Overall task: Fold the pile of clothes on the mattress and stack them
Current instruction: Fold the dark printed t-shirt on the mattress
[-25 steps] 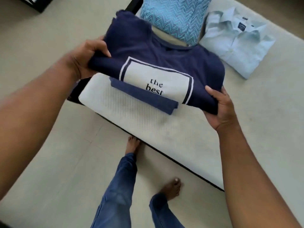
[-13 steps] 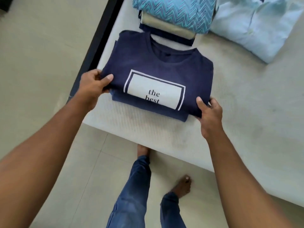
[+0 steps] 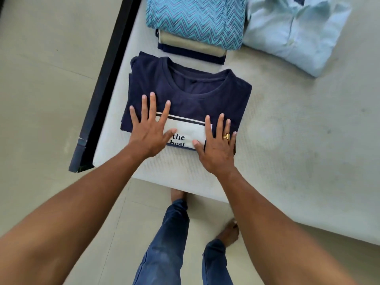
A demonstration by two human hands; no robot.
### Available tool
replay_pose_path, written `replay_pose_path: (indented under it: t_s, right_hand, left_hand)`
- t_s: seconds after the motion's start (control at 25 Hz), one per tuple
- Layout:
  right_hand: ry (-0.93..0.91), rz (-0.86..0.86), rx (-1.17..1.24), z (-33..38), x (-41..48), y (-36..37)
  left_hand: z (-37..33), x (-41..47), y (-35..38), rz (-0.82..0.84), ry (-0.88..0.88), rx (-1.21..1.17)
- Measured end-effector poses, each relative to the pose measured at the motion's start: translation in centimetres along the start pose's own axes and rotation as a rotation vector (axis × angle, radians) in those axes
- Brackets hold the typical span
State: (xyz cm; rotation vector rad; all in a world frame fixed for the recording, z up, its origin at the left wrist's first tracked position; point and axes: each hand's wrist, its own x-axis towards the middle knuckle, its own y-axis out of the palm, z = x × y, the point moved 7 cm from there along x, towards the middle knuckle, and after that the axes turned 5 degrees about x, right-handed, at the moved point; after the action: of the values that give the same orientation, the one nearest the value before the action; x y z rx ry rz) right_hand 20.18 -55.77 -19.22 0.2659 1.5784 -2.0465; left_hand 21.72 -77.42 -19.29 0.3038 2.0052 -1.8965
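Near the front left corner of the mattress (image 3: 287, 140) lies the folded navy T-shirt (image 3: 195, 87); left hand (image 3: 149, 134) and right hand (image 3: 218, 149) press flat on it, fingers spread, gripping nothing. Beyond it sits a zigzag-topped stack (image 3: 195, 19), a light blue shirt (image 3: 292, 31) beside.

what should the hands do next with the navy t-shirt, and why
Probably slide the fingers under the navy t-shirt at its sides and lift it onto the stack behind it. The left hand and right hand lie flat on it, it looks fully folded, and it sits alone on the mattress, just short of that stack.
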Motion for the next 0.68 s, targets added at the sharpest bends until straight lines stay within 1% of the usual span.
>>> replay_pose_path:
  t_s: [0.12, 0.24, 0.32, 0.44, 0.56, 0.68]
  right_hand:
    - [0.035, 0.141, -0.002, -0.1, 0.4, -0.5]
    - [0.054, 0.227, 0.044, -0.3, 0.0, -3.1]
    - [0.096, 0.198, 0.062, -0.7, -1.2, -5.5]
    - [0.185, 0.129, 0.13, -1.7, -4.9, -9.4]
    - [0.196, 0.089, 0.157, -2.3, -8.7, -12.5]
    - [0.192, 0.002, 0.167, -3.5, -13.7, -16.4]
  left_hand:
    - [-0.2, 0.0, -0.6, 0.083, -0.039, -0.001]
    - [-1.2, -1.1, -2.6, 0.125, -0.016, 0.014]
    - [-2.2, -2.6, -4.6, 0.109, 0.006, 0.018]
    - [-6.4, -5.3, -8.4, 0.083, 0.067, -0.01]
    - [-11.7, -7.9, -11.9, 0.027, 0.157, 0.005]
    - [-17.6, -11.7, -16.2, -0.02, 0.264, 0.05]
